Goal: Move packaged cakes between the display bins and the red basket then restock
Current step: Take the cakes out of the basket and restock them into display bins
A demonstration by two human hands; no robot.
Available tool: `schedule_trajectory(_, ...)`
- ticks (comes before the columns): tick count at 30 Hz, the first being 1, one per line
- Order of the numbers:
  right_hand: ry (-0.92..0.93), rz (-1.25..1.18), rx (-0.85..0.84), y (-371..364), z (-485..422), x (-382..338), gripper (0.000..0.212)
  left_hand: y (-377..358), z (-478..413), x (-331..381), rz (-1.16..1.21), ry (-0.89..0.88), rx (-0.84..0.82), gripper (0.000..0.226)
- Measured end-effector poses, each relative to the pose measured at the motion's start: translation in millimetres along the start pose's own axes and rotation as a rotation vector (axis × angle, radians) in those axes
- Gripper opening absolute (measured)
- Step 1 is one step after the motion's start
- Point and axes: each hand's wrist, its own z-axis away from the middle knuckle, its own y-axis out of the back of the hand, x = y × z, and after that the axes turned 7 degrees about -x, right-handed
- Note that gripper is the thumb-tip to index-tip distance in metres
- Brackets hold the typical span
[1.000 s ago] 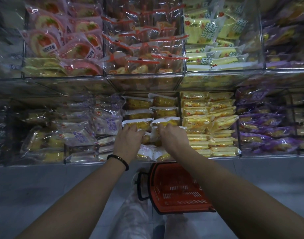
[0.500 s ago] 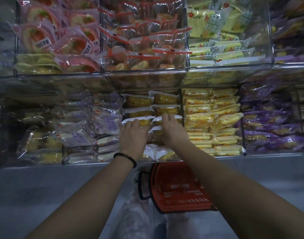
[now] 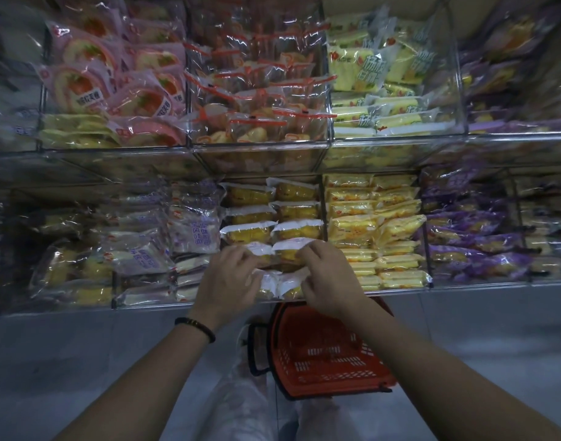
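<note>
The middle lower display bin point(image 3: 321, 198) holds two stacked columns of packaged yellow cakes in clear and white wrappers point(image 3: 273, 214). My left hand point(image 3: 228, 281) and my right hand point(image 3: 328, 278) are both in the front of this bin. Each hand pinches the edge of a cake pack in the front row point(image 3: 279, 253), the left one on the left pack, the right one on the right pack. More white packs lie just under my fingers. The red basket point(image 3: 323, 348) stands on the floor below the shelf, between my forearms, and looks empty.
Neighbouring lower bins hold purple-printed packs point(image 3: 193, 230) on the left and yellow packs point(image 3: 374, 230) on the right, with purple wrappers point(image 3: 476, 230) further right. The upper shelf carries pink, red-sealed and yellow cakes. Grey floor and my light trousers point(image 3: 241, 409) lie below.
Both hands pulled back a little toward the bin's front and closed on the front-row packs. The camera view shifted slightly; the basket stayed put.
</note>
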Motion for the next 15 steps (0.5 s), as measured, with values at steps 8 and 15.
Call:
schedule_trajectory(8,0.110,0.224,-0.142,-33,-1,0,0.037,-21,18,0,-0.096,0.012,-0.151,0.038)
schedule_trajectory(15,-0.093,0.327,-0.064,-27,-10,-18,0.063,-29,11,2,-0.205,0.127,-0.075,0.036)
